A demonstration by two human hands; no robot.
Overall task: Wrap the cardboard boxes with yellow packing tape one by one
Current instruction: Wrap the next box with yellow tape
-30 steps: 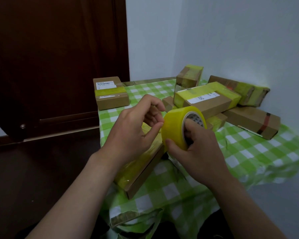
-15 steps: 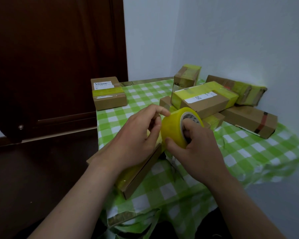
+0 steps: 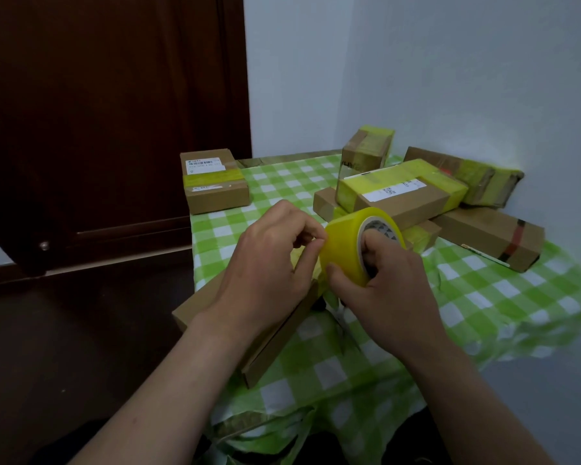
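A yellow tape roll [image 3: 344, 245] is held upright over the near left part of the table. My right hand [image 3: 386, 290] grips it, fingers hooked into the core and thumb on the outer face. My left hand [image 3: 269, 260] pinches at the tape right beside the roll's left face, thumb against curled fingers. Beneath both hands lies a flat cardboard box [image 3: 272, 340], partly covered in yellow tape, overhanging the table's left edge; my left forearm hides most of its top.
A green-checked tablecloth [image 3: 483, 297] covers the table. A taped box [image 3: 213, 179] sits at the back left. Several taped boxes [image 3: 399, 193] are piled at the back right by the white wall, one brown box [image 3: 493, 236] near the right. A dark wooden door [image 3: 108, 112] stands left.
My left fingers have curled in from a looser reach to a pinch at the roll's face. The roll has barely shifted, and the box under my hands has stayed where it was.
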